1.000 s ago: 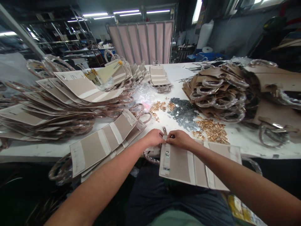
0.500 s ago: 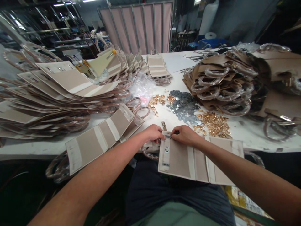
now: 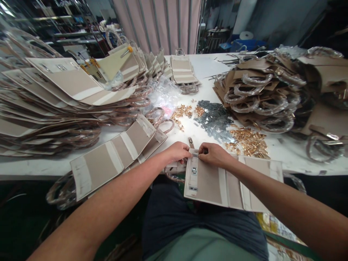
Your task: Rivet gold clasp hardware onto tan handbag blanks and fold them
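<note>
A beige bag panel [image 3: 209,183] lies inner side up at the table's front edge, overhanging it. My left hand [image 3: 179,151] is closed with its fingertips at the panel's upper left corner. My right hand [image 3: 212,154] is pinched just across from it, beside a small grey metal plate [image 3: 195,155] on the pale strip; whatever is between these fingertips is hidden. Lower on that strip sit a square metal fitting [image 3: 194,170] and a second metal plate [image 3: 193,188]. A tab with a metal piece [image 3: 190,142] sticks out beyond the panel's top edge.
Gold metal fasteners [image 3: 250,141] and grey metal plates [image 3: 213,117] lie heaped beyond my hands. Stacked beige bag panels [image 3: 65,85] with plastic-wrapped handles fill the left; another panel [image 3: 102,168] lies nearer. Brown bag pieces [image 3: 258,88] are piled at right.
My view has tilted down slightly, so the background sits higher. Both hands stay at the same corner of the panel, with hardly any movement of the fingers.
</note>
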`<state>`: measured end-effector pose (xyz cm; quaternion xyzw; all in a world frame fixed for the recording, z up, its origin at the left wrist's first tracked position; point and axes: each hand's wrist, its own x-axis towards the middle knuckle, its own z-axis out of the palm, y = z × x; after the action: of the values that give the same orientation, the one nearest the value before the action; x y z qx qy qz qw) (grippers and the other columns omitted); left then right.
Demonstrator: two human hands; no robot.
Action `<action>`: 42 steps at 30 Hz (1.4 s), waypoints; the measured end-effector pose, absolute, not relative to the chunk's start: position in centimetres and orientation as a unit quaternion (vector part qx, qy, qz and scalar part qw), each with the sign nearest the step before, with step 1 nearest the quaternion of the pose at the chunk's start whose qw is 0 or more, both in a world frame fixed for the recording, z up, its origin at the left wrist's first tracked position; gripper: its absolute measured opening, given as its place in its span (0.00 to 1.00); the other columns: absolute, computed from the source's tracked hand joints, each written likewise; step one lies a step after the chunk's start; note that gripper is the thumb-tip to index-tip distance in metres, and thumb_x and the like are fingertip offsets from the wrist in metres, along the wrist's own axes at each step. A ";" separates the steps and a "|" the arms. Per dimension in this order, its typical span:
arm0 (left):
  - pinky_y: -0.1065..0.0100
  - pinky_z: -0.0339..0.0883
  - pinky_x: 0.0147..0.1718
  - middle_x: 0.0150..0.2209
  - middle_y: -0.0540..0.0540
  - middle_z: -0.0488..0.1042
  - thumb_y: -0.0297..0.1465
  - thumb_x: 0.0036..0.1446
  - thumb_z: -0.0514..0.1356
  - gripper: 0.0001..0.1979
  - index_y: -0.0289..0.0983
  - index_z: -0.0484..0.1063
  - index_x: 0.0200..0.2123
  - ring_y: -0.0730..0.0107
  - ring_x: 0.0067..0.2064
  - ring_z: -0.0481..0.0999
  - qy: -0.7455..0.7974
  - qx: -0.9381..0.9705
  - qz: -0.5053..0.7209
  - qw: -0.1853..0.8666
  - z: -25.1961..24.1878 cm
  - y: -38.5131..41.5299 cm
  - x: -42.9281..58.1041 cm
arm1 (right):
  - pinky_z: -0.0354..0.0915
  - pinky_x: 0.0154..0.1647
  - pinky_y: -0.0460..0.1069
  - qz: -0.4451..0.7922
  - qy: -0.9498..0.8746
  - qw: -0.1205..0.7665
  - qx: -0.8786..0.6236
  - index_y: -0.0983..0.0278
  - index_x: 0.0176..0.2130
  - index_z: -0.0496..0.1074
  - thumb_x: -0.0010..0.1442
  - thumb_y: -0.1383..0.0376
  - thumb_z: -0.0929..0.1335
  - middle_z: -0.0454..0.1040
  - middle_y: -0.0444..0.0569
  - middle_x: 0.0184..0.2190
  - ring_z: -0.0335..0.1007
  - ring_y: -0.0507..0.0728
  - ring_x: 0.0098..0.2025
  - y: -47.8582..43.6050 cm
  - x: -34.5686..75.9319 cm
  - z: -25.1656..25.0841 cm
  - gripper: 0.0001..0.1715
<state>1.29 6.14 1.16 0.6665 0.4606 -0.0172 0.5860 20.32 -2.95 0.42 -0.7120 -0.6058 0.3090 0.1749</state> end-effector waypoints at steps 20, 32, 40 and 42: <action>0.69 0.52 0.20 0.13 0.55 0.62 0.31 0.61 0.65 0.15 0.38 0.69 0.23 0.71 0.16 0.63 0.499 0.718 -0.031 0.484 1.5 5.7 2.4 | 0.58 0.26 0.48 0.288 -0.540 0.413 -0.674 0.61 0.32 0.79 0.60 0.60 0.74 0.74 0.42 0.23 0.66 0.52 0.24 -4.1 20.7 5.5 0.07; 0.71 0.54 0.28 0.24 0.52 0.70 0.30 0.58 0.65 0.08 0.35 0.75 0.27 0.70 0.29 0.68 0.497 0.722 0.031 0.480 0.5 4.3 1.6 | 0.63 0.22 0.47 0.299 -0.351 0.729 -0.505 0.60 0.24 0.66 0.65 0.53 0.74 0.67 0.41 0.19 0.65 0.51 0.21 -5.7 18.9 0.3 0.25; 0.70 0.50 0.20 0.16 0.56 0.62 0.31 0.61 0.64 0.13 0.37 0.69 0.25 0.74 0.17 0.61 0.525 0.654 -0.009 0.545 1.1 3.9 1.6 | 0.59 0.19 0.47 0.364 -0.306 0.782 -0.403 0.61 0.23 0.65 0.64 0.57 0.75 0.63 0.38 0.18 0.60 0.50 0.18 -4.7 17.4 1.7 0.24; 0.70 0.47 0.18 0.14 0.56 0.61 0.32 0.61 0.65 0.15 0.38 0.68 0.23 0.74 0.15 0.61 0.527 0.645 -0.021 0.553 1.1 4.3 1.7 | 0.59 0.19 0.47 0.373 -0.283 0.789 -0.397 0.61 0.22 0.64 0.63 0.57 0.75 0.62 0.38 0.18 0.59 0.49 0.17 -4.3 17.1 1.5 0.25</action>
<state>1.74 4.26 1.09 0.6447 0.5271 -0.0214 0.5532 17.11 -4.28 1.54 -0.3971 -0.2829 0.3734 0.7892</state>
